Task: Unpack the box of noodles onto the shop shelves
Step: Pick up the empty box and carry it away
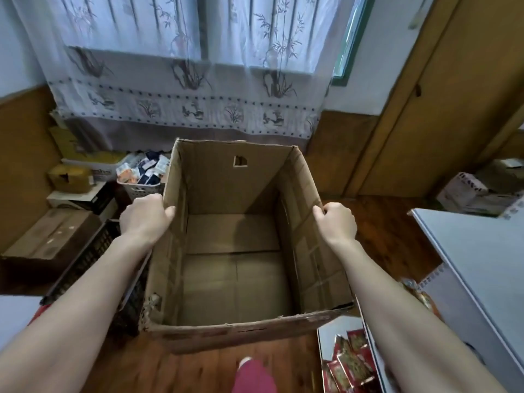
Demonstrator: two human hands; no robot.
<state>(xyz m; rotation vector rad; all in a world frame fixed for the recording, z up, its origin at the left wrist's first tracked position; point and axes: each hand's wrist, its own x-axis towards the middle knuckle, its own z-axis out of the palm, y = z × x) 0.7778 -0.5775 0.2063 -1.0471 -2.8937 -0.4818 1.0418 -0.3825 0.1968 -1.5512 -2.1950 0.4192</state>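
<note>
Plainly empty cardboard box (235,259) gripped at both side rims, left hand (144,218) and right hand (336,221) each curled tight over an edge; red packets (350,363), probably the noodles, lower right of box; recommend keeping level, stowing aside.

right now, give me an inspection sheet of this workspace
surface: wooden floor; white shelf at right
job's things: cardboard box open, nothing inside; red packets on a lower shelf at right
clutter: white basket of packets, black crate, cartons, all at left
grips: left grip holds the box's left rim; right grip holds its right rim
cables: nothing seen
surroundings: curtain over a window, wooden door at right
</note>
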